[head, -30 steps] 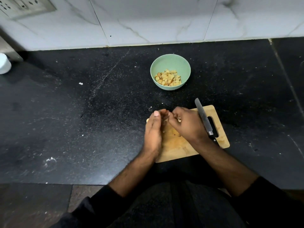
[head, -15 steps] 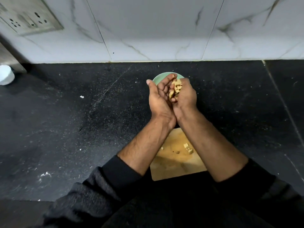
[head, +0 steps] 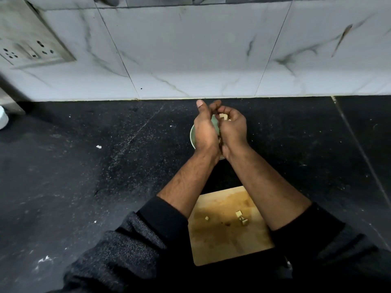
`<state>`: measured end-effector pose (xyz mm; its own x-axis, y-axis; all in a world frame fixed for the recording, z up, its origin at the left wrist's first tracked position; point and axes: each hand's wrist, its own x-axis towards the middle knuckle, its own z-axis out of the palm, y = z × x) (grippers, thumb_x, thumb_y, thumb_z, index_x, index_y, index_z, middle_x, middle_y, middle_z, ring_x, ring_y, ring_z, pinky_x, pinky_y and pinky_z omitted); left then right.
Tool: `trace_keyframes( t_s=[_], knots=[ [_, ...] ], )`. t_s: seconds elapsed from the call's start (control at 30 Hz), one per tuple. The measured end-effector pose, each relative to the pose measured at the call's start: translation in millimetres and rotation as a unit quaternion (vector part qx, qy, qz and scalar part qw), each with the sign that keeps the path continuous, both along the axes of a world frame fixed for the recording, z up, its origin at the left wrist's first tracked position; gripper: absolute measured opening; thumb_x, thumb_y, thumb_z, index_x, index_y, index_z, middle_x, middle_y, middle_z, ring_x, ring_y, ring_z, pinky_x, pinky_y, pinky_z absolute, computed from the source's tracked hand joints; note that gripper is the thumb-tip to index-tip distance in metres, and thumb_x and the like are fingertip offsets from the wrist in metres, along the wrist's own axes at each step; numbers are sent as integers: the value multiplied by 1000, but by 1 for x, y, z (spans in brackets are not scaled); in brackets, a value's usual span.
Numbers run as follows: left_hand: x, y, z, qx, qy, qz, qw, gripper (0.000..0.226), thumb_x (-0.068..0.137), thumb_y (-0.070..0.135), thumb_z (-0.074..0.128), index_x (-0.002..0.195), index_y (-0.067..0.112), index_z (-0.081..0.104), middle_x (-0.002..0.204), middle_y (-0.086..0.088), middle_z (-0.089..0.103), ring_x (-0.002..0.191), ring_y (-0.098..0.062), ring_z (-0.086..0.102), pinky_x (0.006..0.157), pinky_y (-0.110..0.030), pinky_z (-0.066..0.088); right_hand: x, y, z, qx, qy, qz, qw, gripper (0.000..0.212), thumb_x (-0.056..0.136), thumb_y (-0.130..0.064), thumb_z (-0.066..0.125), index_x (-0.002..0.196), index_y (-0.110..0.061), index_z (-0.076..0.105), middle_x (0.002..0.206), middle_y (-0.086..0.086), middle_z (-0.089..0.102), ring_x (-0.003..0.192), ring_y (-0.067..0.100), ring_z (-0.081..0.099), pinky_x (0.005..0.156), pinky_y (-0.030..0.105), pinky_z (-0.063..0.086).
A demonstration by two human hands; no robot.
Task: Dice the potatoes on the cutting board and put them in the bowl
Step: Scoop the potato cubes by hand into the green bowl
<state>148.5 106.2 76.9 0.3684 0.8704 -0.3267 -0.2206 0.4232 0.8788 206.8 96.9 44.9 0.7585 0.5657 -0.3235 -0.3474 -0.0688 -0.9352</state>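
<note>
Black speckled counter (head: 84,166), marble-look wall tiles (head: 190,49), possibly grimy socket plate (head: 31,51).

Pale green bowl (head: 192,138) on the far part of the surface, mostly hidden; only its left rim shows. Pale yellow potato cubes (head: 224,117) sit above it. Wooden cutting board (head: 228,244) lies near, stained wet, carrying a few leftover cubes (head: 241,217) right of centre.

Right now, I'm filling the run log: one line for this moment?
left hand and right hand cupped over bowl | potato cubes in right hand | few pieces on cutting board
</note>
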Motion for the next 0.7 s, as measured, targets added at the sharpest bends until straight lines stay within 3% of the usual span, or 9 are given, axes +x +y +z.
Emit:
trace_keyframes(
  t_s=[0.07, 0.13, 0.2, 0.27, 0.37, 0.43, 0.57, 0.7],
  knots=[
    [-3, 4, -4, 15, 10, 0, 1000, 66, 106, 56, 25, 122, 10, 69, 113, 1, 73, 98, -3, 71, 84, -20, 52, 1, 0, -1, -29, -80, 13, 996, 22, 88, 2, 63, 98, -16, 72, 93, 3, 76, 88, 17, 74, 80, 42, 62],
    [-7, 7, -9, 46, 31, -1, 998, 66, 106, 56, 22, 125, 11, 68, 118, 5, 71, 100, 3, 68, 87, -16, 50, 1, -1, -3, -33, -128, 41, 990, 11, 90, -10, 70, 99, -15, 73, 92, -2, 76, 90, 10, 73, 86, 38, 60],
    [-12, 9, -12, 55, 29, 0, 998, 67, 106, 57, 22, 126, 12, 67, 123, 5, 69, 108, 0, 66, 99, -24, 49, 2, -1, -4, -40, -156, 47, 986, 11, 92, -18, 69, 102, -16, 74, 93, -6, 76, 91, 7, 72, 88, 37, 59],
    [-17, 10, -15, 48, 20, 1, 999, 67, 106, 57, 22, 126, 12, 66, 124, 3, 69, 110, -3, 66, 102, -28, 49, 3, -3, -2, -50, -195, 48, 978, 13, 95, -16, 64, 102, -19, 74, 94, -8, 76, 92, 3, 71, 90, 37, 58],
    [-25, 5, -12, 47, 17, 1, 999, 67, 108, 53, 20, 128, 7, 64, 118, 3, 71, 100, 3, 69, 82, -12, 51, 1, -10, 6, -42, -244, 64, 967, 14, 93, -9, 66, 100, -17, 74, 90, -8, 76, 89, 0, 71, 89, 34, 58],
    [-31, -1, -10, 45, 15, -1, 999, 66, 108, 51, 19, 129, 6, 63, 113, 5, 72, 100, 2, 69, 77, -9, 50, -2, -19, 12, -40, -269, 59, 961, 12, 90, -12, 71, 99, -18, 74, 89, -9, 75, 86, 1, 70, 86, 33, 59],
    [-46, -17, -6, 56, 3, 0, 998, 63, 108, 51, 21, 126, 11, 66, 125, 1, 69, 120, -10, 63, 102, -26, 47, -12, -42, 18, -28, -278, 54, 959, 12, 89, -13, 72, 99, -18, 74, 89, -9, 74, 84, 2, 69, 83, 32, 59],
    [-75, -46, -10, 111, 35, -16, 993, 39, 108, 35, 43, 118, 8, 69, 117, -1, 73, 108, -14, 68, 87, -25, 53, -21, -91, 15, -41, -298, 115, 947, 11, 91, -13, 70, 101, -16, 73, 93, -8, 74, 87, 3, 69, 82, 27, 58]
  ],
)
